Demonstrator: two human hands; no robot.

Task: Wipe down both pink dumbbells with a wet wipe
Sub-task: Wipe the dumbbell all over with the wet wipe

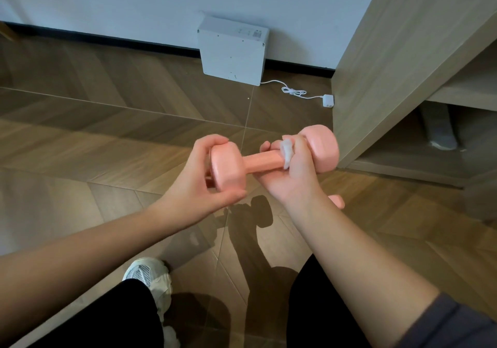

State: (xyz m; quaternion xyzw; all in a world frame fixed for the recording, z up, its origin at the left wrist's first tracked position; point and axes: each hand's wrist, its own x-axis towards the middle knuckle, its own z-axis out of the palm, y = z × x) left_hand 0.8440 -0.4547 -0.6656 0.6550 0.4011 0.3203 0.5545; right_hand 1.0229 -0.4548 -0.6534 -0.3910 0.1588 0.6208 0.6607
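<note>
Smooth pink dumbbell (265, 160)
Your left hand (199, 183) clasps one blocky head; your right hand (290, 175) grips a crumpled wet wipe (287, 152) round the handle

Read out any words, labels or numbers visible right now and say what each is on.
Nothing legible in this view.
On the white box by the wall: small dark marks on its top face, too small and blurred to read.
On the held pink dumbbell: no print visible.
On the wet wipe: no print visible.
On the white sneaker: no print visible.
</note>
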